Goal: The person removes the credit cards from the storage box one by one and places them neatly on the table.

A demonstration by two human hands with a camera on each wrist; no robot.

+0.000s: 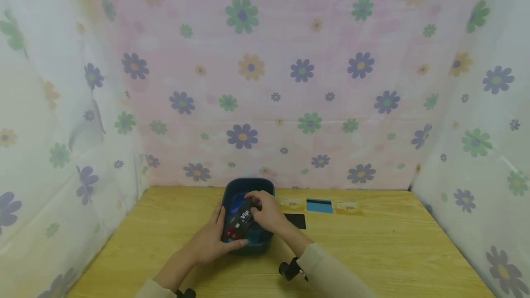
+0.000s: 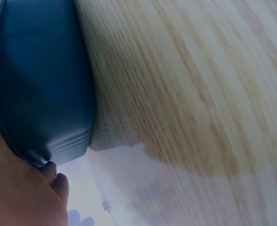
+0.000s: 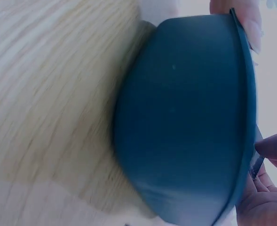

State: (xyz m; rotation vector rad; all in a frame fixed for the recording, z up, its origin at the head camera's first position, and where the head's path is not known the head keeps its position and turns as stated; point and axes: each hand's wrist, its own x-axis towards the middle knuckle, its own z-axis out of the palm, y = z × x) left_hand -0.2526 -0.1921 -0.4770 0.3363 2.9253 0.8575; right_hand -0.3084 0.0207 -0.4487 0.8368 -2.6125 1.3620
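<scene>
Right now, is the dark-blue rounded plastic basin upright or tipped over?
The basin is upright: in the head view its opening faces up, and the wrist views show its base against the wooden table.

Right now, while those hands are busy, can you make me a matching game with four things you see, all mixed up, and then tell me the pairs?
Things
1. VIP card
2. blue card
3. bin
4. black card

Where
A. in a row, between two yellowish cards
B. held around its edge by the left hand
C. on the table, nearer the person than that row
D. pinched by the right hand

Pairs: 1-D, 2-A, 3-B, 4-C
</scene>
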